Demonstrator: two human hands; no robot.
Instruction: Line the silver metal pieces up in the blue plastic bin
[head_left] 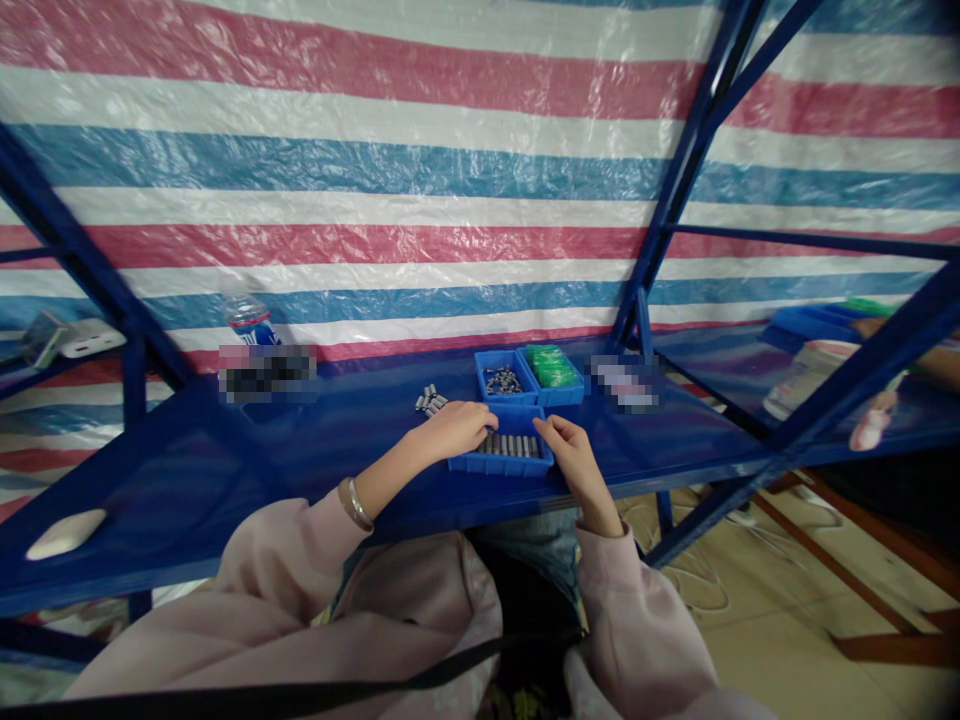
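In front of me is a small blue plastic bin [499,465] with a row of short grey metal cylinders [514,445] standing side by side in it. My left hand [466,425] reaches over its left side, fingers curled together above the cylinders; whatever they pinch is too small to name. At the bin's right rim, my right hand [571,450] is closed, thumb and forefinger pressed together; I cannot tell whether they grip the rim or a small part. More loose metal cylinders [431,400] lie on the blue table [330,440], beyond my left hand.
Behind the bin stand a blue bin of small metal parts [504,381] and another with green packets [551,367]. A water bottle [251,320] is at the back left, a white object [66,534] at the near left. Blue frame posts [675,190] flank the table; another person's arm [930,362] shows far right.
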